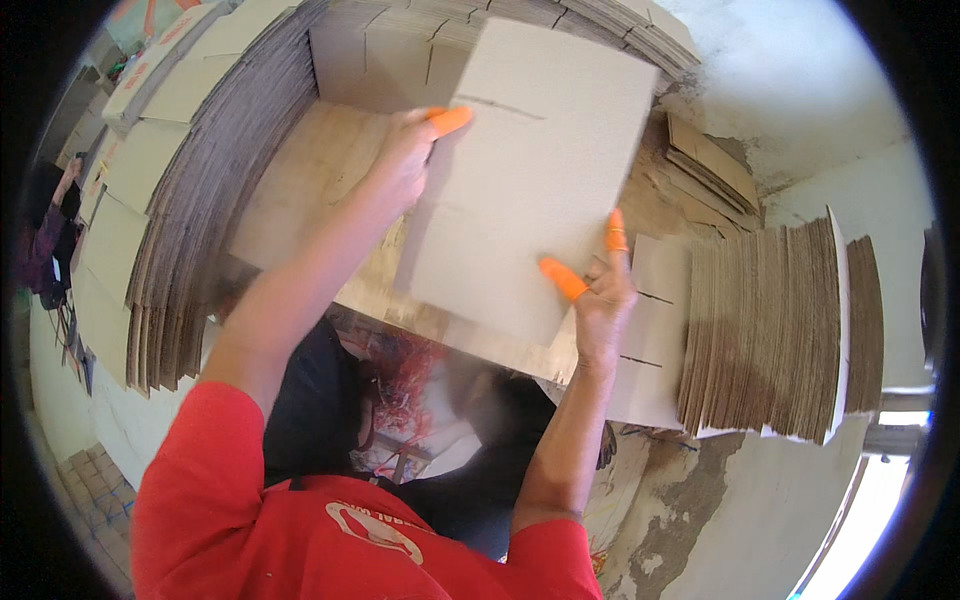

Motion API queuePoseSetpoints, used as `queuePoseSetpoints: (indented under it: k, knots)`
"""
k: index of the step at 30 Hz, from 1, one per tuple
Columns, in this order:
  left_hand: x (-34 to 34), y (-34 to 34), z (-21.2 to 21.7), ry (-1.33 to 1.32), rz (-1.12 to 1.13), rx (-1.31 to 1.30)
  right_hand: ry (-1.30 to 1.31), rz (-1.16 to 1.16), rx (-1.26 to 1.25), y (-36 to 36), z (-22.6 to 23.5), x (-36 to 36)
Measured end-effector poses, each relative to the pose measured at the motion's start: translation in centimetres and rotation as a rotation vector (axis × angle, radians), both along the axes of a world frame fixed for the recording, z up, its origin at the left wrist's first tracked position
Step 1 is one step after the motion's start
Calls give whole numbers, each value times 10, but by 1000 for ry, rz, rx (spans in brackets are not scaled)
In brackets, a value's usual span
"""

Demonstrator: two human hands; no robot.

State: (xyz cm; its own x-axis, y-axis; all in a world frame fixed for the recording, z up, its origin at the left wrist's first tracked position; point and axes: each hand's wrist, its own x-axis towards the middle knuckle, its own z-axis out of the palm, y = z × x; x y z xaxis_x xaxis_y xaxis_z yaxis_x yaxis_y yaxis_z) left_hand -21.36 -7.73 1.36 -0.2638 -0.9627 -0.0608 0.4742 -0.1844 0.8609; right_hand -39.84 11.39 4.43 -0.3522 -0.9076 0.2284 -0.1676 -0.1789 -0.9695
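A flat brown cardboard sheet (530, 190) is held tilted above the table, with a short dark slit line near its upper left. My left hand (408, 155) grips its left edge, an orange-covered thumb lying on the face and the other fingers hidden behind. At the lower right edge, my right hand (603, 305) has its orange-capped thumb on the face and another orange-capped finger along the side. Just right of that hand stands a row of upright cardboard sheets (760, 330), packed tightly, with a slit sheet (645, 340) at its near end.
A tall curved stack of cardboard (205, 190) lines the left side of the wooden table (310, 165). More cardboard stacks (390, 55) stand along the back. A small pile of cardboard pieces (712, 165) lies at the back right, beside a stained wall (850, 110).
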Motion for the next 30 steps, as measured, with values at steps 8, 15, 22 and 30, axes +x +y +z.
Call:
queuePoseSetpoints:
  k: [8, 15, 22, 30]
  knots:
    - [-79, -91, 31, -1342, 5, -1129, 255, -685, -341, 6, 1, -85]
    - [-110, -146, -10, -1546, 110, -1431, 343, -770, -253, -8, 14, -72]
    - [-98, -153, 0, -1279, 73, -1364, 433, -786, -314, -14, 15, -63]
    - [-89, -83, -2, -1237, -249, -1711, 526, -656, -393, -23, 9, -49]
